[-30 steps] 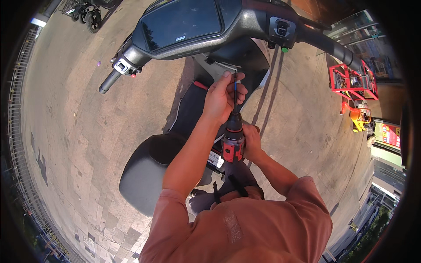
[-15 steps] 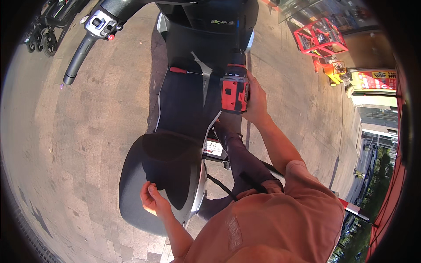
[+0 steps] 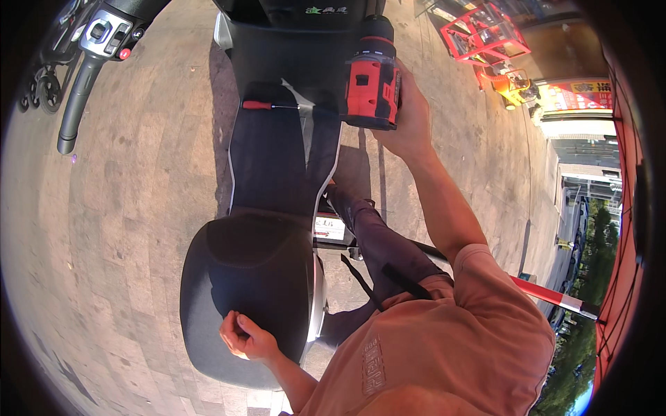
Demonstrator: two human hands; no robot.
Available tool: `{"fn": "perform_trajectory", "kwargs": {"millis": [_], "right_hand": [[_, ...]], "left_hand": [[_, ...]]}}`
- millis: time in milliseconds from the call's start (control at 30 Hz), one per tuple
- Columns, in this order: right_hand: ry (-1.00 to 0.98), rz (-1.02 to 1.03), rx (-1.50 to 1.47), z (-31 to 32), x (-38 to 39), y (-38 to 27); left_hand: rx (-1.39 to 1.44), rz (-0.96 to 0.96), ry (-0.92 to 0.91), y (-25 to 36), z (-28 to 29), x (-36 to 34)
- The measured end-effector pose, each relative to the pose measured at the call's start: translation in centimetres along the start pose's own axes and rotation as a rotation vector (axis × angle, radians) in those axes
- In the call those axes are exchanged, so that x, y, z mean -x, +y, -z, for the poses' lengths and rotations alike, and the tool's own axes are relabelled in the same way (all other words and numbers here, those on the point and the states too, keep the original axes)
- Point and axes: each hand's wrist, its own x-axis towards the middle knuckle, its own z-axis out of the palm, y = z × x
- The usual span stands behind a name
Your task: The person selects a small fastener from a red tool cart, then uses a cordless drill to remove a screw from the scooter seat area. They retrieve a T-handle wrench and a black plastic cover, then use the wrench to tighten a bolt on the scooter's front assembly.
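My right hand (image 3: pixel 411 119) is wrapped round a red and black cordless drill (image 3: pixel 371 87). Its chuck end points away from me, toward the right side of the scooter's black front panel (image 3: pixel 277 52). The drill's grip is hidden behind its body and my fingers. Over the black scooter seat (image 3: pixel 239 267), my left hand (image 3: pixel 250 338) is closed with its fingers curled together; whatever they hold, if anything, cannot be made out. A screwdriver (image 3: pixel 258 105) with a red handle lies across the black footboard (image 3: pixel 270 152), its shaft pointing right.
The left handlebar grip (image 3: pixel 78 104) juts out at the upper left. Wheels of another vehicle (image 3: pixel 48 90) stand beyond it. Paving (image 3: pixel 139 229) surrounds the scooter. A red metal frame (image 3: pixel 485 35) and a yellow machine (image 3: pixel 510 89) are at the far right, near a red-and-white pole (image 3: pixel 548 295).
My right hand has carried the drill forward, toward the front panel. The scooter has shifted left in view. My left hand stays curled over the seat.
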Motion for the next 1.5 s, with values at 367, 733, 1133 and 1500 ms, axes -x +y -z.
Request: {"fn": "perform_trajectory", "kwargs": {"millis": [367, 733, 1133, 1500], "right_hand": [[0.021, -0.019, -0.111, -1.0, -1.2, -0.8], [0.025, -0.032, -0.059, -1.7, -2.3, -1.2], [0.015, -0.149, -0.083, -2.2, -3.0, -3.5], [0.075, -0.171, -0.133, -3.4, -3.7, -4.6]], "left_hand": [[0.03, 0.038, -0.013, -0.1, 0.1, 0.2], [0.039, 0.008, -0.011, -0.2, 0.1, 0.1], [0.048, 0.009, -0.015, -0.4, 0.0, 0.3], [0.046, -0.014, -0.005, -0.4, 0.0, 0.2]]}}
